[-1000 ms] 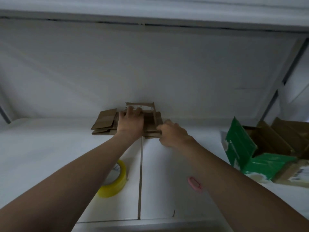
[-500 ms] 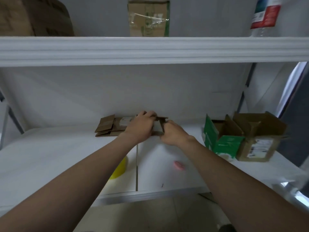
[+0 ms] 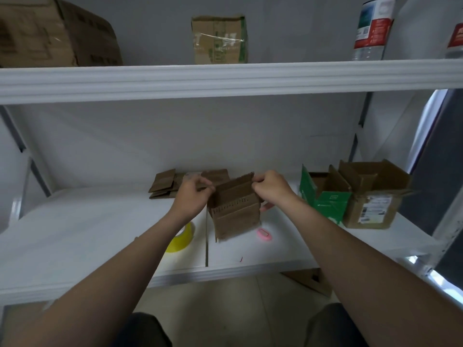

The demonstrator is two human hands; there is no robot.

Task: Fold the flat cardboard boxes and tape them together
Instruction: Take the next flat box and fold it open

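Head view, brown flat cardboard box [image 3: 235, 209] with slotted crease, left hand [image 3: 191, 196] and right hand [image 3: 271, 189] pinching its top corners.

Box: flat cardboard box [image 3: 235, 209] held above the white shelf [image 3: 75, 234] — hanging down.
Left hand [image 3: 191, 196]: pinches its left edge.
Right hand [image 3: 271, 187]: pinches its top right corner.
Stack: flat boxes [image 3: 165, 182] behind (against the wall).
Below: yellow tape roll [image 3: 184, 237], pink item [image 3: 264, 234].
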